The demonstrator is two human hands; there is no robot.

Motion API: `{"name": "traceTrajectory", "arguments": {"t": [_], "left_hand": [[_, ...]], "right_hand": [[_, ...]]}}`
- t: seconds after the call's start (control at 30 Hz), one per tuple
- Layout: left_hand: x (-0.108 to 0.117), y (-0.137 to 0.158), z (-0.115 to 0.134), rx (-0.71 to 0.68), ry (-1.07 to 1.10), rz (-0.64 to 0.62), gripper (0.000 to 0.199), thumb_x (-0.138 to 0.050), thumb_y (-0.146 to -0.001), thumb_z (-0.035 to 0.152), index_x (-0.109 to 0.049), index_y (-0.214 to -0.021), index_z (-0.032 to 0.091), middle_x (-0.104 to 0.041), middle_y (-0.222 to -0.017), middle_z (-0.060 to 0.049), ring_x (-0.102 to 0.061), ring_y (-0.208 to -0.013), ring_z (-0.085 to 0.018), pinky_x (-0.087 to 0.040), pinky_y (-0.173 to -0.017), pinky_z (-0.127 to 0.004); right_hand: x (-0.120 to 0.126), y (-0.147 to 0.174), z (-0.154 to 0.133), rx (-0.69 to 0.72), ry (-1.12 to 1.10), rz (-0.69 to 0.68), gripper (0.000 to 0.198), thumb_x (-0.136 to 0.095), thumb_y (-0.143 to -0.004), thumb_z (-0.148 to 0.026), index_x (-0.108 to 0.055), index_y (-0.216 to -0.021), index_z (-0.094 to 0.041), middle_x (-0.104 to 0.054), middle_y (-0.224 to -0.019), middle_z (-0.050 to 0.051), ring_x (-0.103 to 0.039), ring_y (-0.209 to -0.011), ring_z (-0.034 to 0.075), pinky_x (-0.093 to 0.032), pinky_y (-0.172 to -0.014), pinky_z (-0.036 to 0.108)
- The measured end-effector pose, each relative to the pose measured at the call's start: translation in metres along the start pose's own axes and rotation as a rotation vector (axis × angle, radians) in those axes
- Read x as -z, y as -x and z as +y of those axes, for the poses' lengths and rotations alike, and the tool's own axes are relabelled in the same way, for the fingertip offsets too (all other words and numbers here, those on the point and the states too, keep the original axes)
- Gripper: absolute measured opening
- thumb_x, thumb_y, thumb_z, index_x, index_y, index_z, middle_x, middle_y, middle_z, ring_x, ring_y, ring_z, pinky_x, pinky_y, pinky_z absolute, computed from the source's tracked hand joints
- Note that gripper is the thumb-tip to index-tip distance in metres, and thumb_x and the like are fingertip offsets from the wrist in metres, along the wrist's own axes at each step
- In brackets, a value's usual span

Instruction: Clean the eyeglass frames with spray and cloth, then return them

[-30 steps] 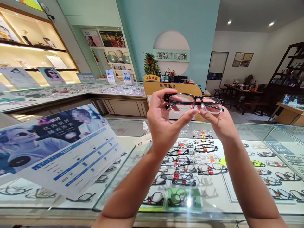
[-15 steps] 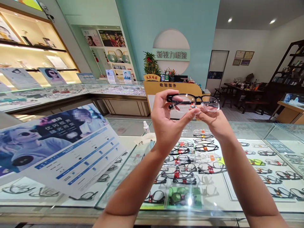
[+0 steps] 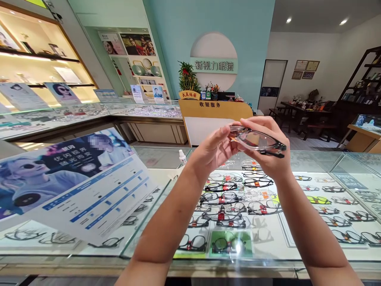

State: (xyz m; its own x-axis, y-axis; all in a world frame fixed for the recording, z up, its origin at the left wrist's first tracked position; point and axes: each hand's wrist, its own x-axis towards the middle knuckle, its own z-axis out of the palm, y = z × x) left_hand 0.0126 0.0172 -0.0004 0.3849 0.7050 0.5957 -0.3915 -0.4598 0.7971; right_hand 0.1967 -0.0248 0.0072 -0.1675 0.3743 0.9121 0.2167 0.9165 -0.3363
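Both my hands are raised over the glass counter, holding one pair of dark-rimmed eyeglasses (image 3: 258, 140) with clear lenses. My left hand (image 3: 212, 150) is closed on the left end, its thumb along the top and part of the frame hidden by its fingers. My right hand (image 3: 275, 153) grips the same eyeglasses, its fingers reaching over and behind the right lens. The glasses are tilted, with the right end lower and a dark temple arm folded near it. A small white bottle (image 3: 182, 157) stands on the counter beyond my left forearm.
Under the glass counter (image 3: 157, 265) lie rows of display eyeglasses (image 3: 225, 214), several with red tags. A large printed sign (image 3: 89, 178) stands at the left. Farther back are a yellow-topped service desk (image 3: 208, 109), a plant (image 3: 189, 78) and another display counter (image 3: 143, 112).
The eyeglasses have turned from roughly level to slanting down at the right. My right hand has moved up around the right lens. My left hand has shifted its hold and come lower.
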Motion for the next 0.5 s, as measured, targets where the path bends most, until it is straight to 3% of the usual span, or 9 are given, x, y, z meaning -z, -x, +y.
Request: {"name": "traceTrajectory", "arguments": {"t": [0.1,0.23,0.37,0.5], "left_hand": [[-0.001,-0.001,-0.003,0.072,0.055,-0.118,0.066,-0.077,-0.077,0.084,-0.075,-0.099,0.022,-0.079,-0.091,-0.012,-0.081,-0.091,-0.030,-0.069,-0.071,-0.040],[0.002,-0.003,-0.014,0.188,0.172,-0.139,0.065,-0.079,-0.076,0.082,-0.074,-0.097,0.021,-0.078,-0.089,-0.011,-0.078,-0.078,-0.025,-0.064,-0.061,-0.035],[-0.001,-0.001,-0.018,0.393,0.499,-0.100,0.059,-0.078,-0.087,0.071,-0.073,-0.112,0.017,-0.075,-0.090,-0.006,-0.073,-0.070,-0.014,-0.061,-0.063,-0.024],[-0.009,0.001,-0.015,0.471,0.683,0.011,0.050,-0.069,-0.098,0.064,-0.071,-0.115,0.016,-0.073,-0.082,-0.004,-0.069,-0.065,-0.013,-0.057,-0.059,-0.022]], "right_hand": [[0.001,0.000,-0.006,0.020,0.076,-0.028,0.041,-0.085,-0.089,-0.038,-0.082,-0.129,-0.045,-0.075,-0.130,0.005,-0.069,-0.117,0.029,-0.059,-0.109,0.052],[-0.001,0.001,-0.009,0.078,0.136,-0.001,0.037,-0.084,-0.091,-0.037,-0.082,-0.127,-0.046,-0.074,-0.127,0.005,-0.070,-0.114,0.028,-0.060,-0.104,0.051],[-0.002,0.002,-0.008,0.153,0.291,0.005,0.034,-0.080,-0.095,-0.039,-0.081,-0.129,-0.041,-0.075,-0.127,0.006,-0.068,-0.118,0.029,-0.060,-0.099,0.050],[-0.002,0.003,-0.006,0.296,0.382,0.042,0.034,-0.075,-0.100,-0.033,-0.078,-0.134,-0.039,-0.077,-0.126,0.006,-0.069,-0.116,0.027,-0.060,-0.097,0.048]]}}
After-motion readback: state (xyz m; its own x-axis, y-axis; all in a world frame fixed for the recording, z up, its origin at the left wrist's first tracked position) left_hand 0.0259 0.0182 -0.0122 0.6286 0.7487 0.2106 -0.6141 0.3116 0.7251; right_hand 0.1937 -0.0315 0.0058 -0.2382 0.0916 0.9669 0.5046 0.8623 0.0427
